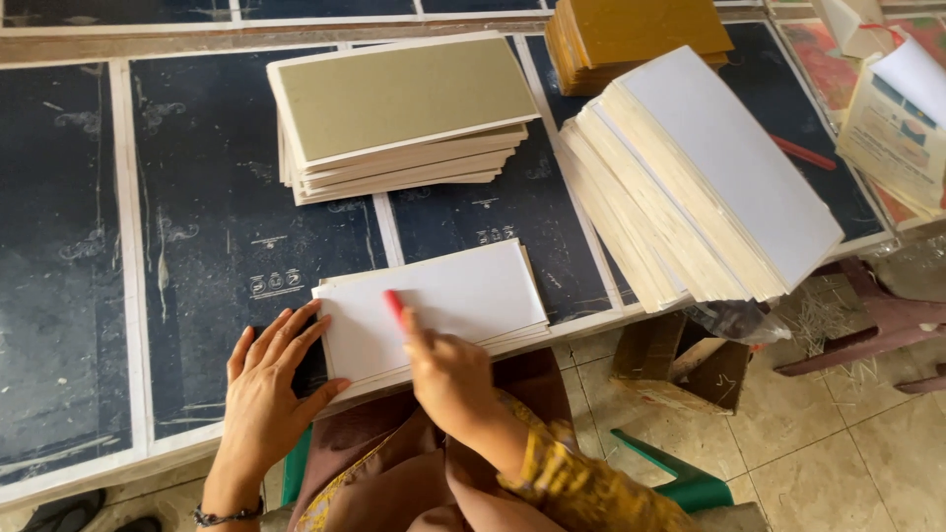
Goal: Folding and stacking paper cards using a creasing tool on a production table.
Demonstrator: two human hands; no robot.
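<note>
We find a sheet pile (pixel 434 305) at the worktop (pixel 197 246) near edge; behind it, a board stack (pixel 399 113); right, a leaning stack (pixel 700 177); behind that, another stack (pixel 636 34).

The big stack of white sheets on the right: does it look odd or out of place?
Yes. The tall white sheet stack leans, its layers fanned sideways, and its near corner juts past the table edge over the floor.

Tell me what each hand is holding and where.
Right hand grips a red marker by its lower end. Left hand lies flat on the white sheets, holding nothing.
</note>
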